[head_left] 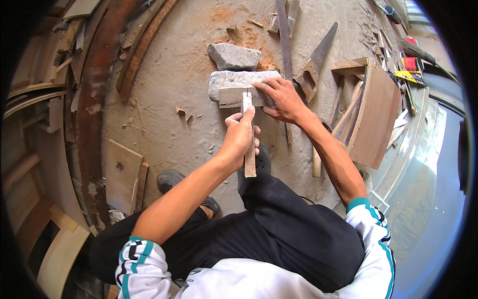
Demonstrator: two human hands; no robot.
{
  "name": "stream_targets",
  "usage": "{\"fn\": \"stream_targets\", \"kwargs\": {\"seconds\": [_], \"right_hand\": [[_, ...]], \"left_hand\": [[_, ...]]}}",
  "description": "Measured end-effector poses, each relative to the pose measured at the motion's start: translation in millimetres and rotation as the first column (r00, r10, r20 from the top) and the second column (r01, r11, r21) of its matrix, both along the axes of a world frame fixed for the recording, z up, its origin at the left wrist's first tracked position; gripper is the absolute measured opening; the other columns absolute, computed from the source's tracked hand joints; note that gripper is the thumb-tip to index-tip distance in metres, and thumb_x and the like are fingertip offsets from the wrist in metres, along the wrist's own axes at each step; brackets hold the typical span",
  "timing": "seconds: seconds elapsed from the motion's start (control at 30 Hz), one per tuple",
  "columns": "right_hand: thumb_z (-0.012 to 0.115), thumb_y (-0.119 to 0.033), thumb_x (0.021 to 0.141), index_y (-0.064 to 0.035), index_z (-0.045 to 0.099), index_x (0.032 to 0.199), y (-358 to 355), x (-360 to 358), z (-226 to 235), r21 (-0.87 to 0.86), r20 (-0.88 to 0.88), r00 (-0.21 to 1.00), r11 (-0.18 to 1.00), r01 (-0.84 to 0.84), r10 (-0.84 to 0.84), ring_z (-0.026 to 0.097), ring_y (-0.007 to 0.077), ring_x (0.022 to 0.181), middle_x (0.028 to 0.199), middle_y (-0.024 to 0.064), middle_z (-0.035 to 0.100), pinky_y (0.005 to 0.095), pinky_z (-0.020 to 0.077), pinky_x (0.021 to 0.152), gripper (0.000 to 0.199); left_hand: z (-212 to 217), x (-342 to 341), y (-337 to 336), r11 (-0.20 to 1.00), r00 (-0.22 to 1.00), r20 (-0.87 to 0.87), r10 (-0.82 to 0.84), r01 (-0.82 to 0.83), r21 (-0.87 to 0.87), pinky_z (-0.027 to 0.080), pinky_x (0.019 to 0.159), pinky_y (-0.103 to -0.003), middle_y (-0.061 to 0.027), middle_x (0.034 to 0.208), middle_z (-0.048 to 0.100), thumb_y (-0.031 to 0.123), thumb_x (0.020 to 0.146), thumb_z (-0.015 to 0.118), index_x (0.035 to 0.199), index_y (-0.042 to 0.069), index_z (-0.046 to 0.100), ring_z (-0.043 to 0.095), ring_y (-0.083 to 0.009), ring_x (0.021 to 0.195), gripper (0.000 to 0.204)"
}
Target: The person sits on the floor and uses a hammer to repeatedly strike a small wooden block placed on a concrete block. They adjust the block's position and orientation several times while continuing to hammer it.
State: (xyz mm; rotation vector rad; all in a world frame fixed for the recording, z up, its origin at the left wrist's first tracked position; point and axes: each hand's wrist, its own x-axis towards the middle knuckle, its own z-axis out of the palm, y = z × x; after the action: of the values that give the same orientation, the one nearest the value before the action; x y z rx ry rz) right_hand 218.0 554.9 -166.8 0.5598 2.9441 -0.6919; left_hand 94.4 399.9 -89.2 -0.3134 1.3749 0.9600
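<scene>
Head view: my left hand [240, 133] is closed around a narrow pale wooden strip [249, 144], standing it on a short pale wooden block [234, 96]. My right hand [281, 97] presses that block flat against the grey stone slab [239, 79] on the floor, steadying it.

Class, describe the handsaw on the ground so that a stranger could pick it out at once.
Start at the two grey stones stacked on the dusty concrete floor. Just right of them, beyond the right hand, lies the handsaw. Alone among wood scraps, it has a dark tapering blade.

The head camera is looking steeply down from close above the person's lap at the concrete floor [164, 99].
</scene>
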Motion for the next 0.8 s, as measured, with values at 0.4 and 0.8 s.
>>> {"fn": "stream_targets", "kwargs": {"seconds": [0.4,0.8], "right_hand": [[0.078,-0.021,0.076,-0.0055,0.044,0.142,-35.7,8.0,13.5,0.216,-0.283,0.941,0.944,0.25,-0.185,0.05,0.0335,0.12,0.125,0.0156,0.053,0.0434,0.0372,0.101,0.076],[0.065,-0.023,0.092,-0.0022,0.065,0.1,-106.9,95.3,-3.9,-0.334,0.195,0.766,0.692,0.639,-0.613,0.066,0.0291,0.079,0.087,0.0169,0.068,0.0377,0.0513,0.074,0.022]], "left_hand": [[-11.3,-50.6,13.1,0.834,0.838,0.009,-0.546,0.542,0.1,0.059,0.071,-0.044,-0.0157,0.091,0.069,0.048,0.098,0.051,0.121,-0.003,0.054,0.069,-0.0246,0.073,0.056],[-19.2,-59.9,18.4,0.79,0.806,-0.157,-0.571,0.592,0.163,0.058,0.075,-0.036,-0.0114,0.091,0.069,0.049,0.095,0.057,0.113,0.001,0.062,0.069,-0.0206,0.078,0.052]]}}
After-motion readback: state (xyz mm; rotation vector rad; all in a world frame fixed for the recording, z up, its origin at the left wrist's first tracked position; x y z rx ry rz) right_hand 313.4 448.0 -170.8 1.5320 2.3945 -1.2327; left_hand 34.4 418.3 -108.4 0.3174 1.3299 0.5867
